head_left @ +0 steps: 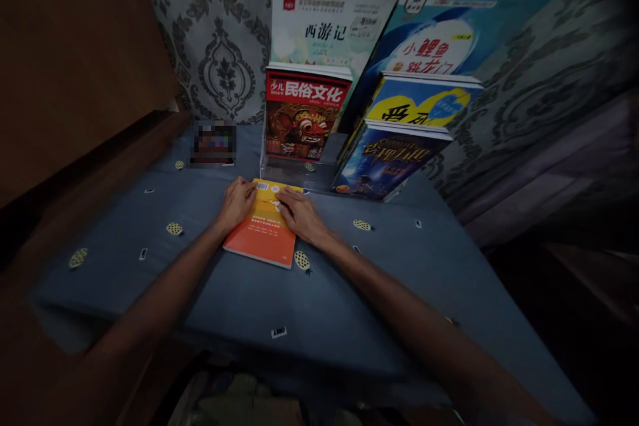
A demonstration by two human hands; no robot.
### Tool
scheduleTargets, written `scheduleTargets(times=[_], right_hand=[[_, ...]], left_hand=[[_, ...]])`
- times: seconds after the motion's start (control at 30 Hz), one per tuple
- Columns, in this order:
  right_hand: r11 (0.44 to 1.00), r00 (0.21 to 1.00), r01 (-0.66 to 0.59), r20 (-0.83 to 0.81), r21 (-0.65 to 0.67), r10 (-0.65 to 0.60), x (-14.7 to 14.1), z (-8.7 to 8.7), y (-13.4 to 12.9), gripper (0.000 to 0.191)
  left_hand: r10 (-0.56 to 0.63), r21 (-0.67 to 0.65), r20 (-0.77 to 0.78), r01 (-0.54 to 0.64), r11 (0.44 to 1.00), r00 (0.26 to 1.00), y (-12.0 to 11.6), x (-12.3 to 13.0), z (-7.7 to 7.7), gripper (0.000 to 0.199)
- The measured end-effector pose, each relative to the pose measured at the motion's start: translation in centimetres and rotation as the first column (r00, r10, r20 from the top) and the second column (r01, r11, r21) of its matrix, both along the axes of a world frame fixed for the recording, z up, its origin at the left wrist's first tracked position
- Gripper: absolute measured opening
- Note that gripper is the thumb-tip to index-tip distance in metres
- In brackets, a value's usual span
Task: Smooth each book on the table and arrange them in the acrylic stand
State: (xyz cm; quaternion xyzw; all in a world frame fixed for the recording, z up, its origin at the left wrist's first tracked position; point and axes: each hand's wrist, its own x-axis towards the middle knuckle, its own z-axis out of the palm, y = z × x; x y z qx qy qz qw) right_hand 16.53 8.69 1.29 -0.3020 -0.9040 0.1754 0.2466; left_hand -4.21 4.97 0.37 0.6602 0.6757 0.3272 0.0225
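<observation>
Grey, scroll-patterned wallpaper (223,70) rises behind a table spread with a blue cloth (324,313) printed with small pineapples. On it, just in front of a clear stand (294,176) of upright books, lies a yellow-and-orange book (262,246), flat on the cloth. Its long axis runs away from the person, the far end leaning slightly right; the yellow end with the barcode points toward the stand, the orange end toward the person. The left hand (238,201), half closed with bent fingers, touches the book's left edge near the far corner. The right hand (300,213) reaches over the right edge, fingers loosely curved on the cover. Whether either hand actually grips the book, I cannot tell.
</observation>
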Motion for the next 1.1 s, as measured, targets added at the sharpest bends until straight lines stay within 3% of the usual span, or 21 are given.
scheduleTargets(times=[0.23,0.4,0.5,0.63,0.77,0.9,1.0,1.1], right_hand=[[0.984,0.979,-0.173,-0.121,-0.048,0.166,0.6,-0.9,-4.1,0.037],[0.933,0.923,-0.357,-0.174,-0.056,0.343,1.5,-0.5,-7.9,0.034],[0.918,0.911,-0.387,-0.188,-0.085,0.367,1.7,-0.3,-8.0,0.031],[0.946,0.938,-0.307,-0.199,-0.102,0.283,1.9,-0.5,-6.2,0.030],[0.972,0.960,-0.217,-0.199,-0.092,0.195,2.6,-1.2,-4.1,0.033],[0.982,0.968,-0.161,-0.209,-0.098,0.138,3.0,-2.1,-3.0,0.035],[0.984,0.970,-0.148,-0.207,-0.100,0.125,2.9,-2.3,-2.9,0.035],[0.985,0.971,-0.141,-0.207,-0.102,0.118,2.8,-2.1,-3.0,0.035]], left_hand=[[0.005,0.000,0.005,-0.005,1.000,1.000,-0.1,0.0,-0.1,0.032],[0.006,0.002,-0.016,-0.006,1.000,1.000,-0.1,0.0,-0.1,0.032],[-0.050,-0.028,-0.046,0.049,0.998,0.998,-0.3,-0.3,-0.2,0.036],[-0.151,-0.122,-0.036,0.146,0.982,0.988,-1.4,-1.1,-0.1,0.046],[-0.239,-0.257,-0.001,0.231,0.938,0.971,-5.0,-1.6,0.7,0.066],[-0.277,-0.292,-0.026,0.258,0.921,0.960,-11.4,-1.2,1.6,0.068],[-0.176,-0.205,-0.138,0.146,0.968,0.975,-16.2,-0.5,1.6,0.058],[-0.029,-0.104,-0.258,0.002,0.995,0.966,-18.9,0.7,1.6,0.045]])
